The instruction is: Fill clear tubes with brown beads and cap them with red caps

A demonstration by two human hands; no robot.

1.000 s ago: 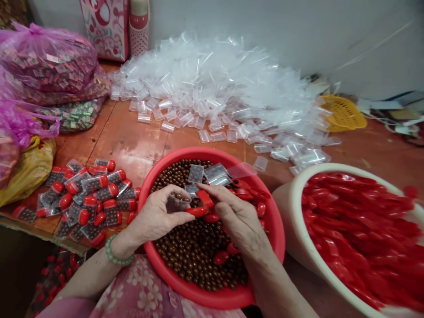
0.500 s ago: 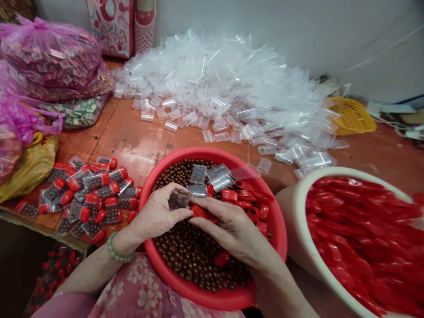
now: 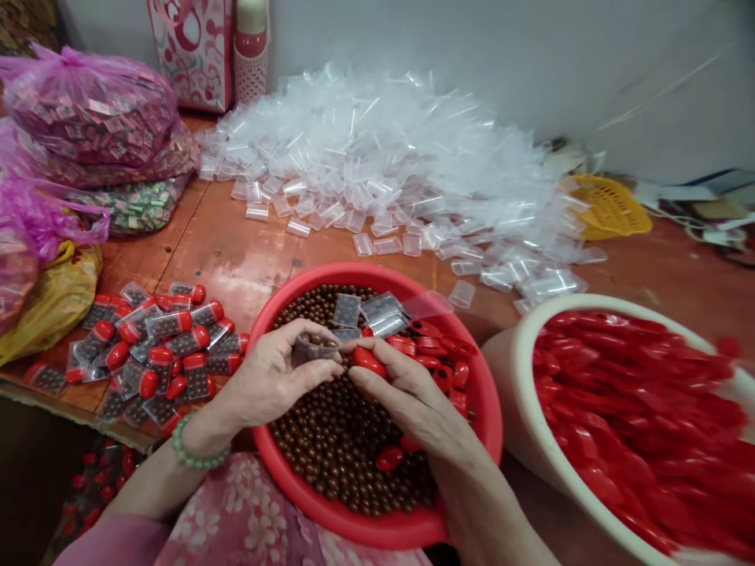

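Note:
Over a red basin (image 3: 377,538) of brown beads (image 3: 342,456), my left hand (image 3: 277,373) holds a clear plastic tube (image 3: 317,346) with brown beads showing at its open end. My right hand (image 3: 413,393) pinches a glossy red cap (image 3: 369,362) just right of the tube, and the fingertips of both hands nearly meet. Behind my hands, clear tubes (image 3: 384,313) lie on the beads. Red caps (image 3: 442,377) are heaped at the basin's right side. Two loose red pieces (image 3: 390,458) rest on the beads below my right hand.
Bead-filled tubes with red caps (image 3: 189,342) are piled left of the basin. Many clear tubes (image 3: 377,149) cover the table's back. A white tub (image 3: 524,393) of red pieces stands right. Pink bags (image 3: 88,110) and a yellow basket (image 3: 613,206) flank the heap.
The tube in my left hand has tipped so that its open end with beads shows. My right hand has turned the red cap more upright. The view has shifted slightly.

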